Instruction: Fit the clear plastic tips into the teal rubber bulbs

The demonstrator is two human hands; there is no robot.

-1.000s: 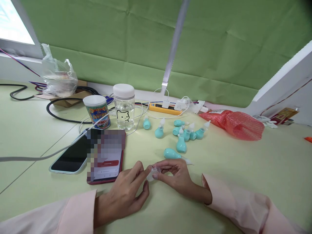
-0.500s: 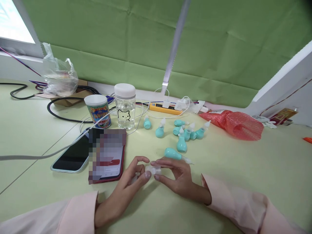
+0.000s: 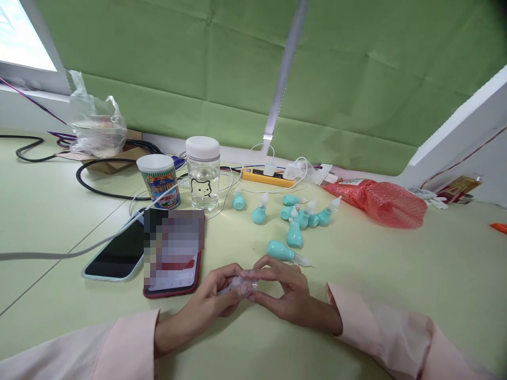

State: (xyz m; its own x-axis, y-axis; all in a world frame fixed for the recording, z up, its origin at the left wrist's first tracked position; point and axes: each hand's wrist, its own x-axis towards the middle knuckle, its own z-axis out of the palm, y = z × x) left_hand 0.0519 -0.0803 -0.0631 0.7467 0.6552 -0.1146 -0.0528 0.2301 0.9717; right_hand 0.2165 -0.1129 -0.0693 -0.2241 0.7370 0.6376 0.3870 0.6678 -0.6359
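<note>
Between my two hands, low in the middle of the head view, is a small clear plastic nozzle, largely covered by fingers. My left hand wraps round its left part, thumb pressed along the front. The thumb and fingertips of my right hand pinch its right end. Just beyond lies a turquoise bulb nasal aspirator on its side, its clear tip pointing right. Another aspirator stands upright behind it, with several more grouped farther back.
Two phones, one dark-screened and one red-cased, lie left of my hands. A printed can and a water bottle stand behind them. Farther back are a yellow power strip, cables and a red bubble-wrap bundle.
My left fingers have closed in round the clear nozzle, where the index finger was raised before. My right hand still pinches the other end, slightly shifted left.
</note>
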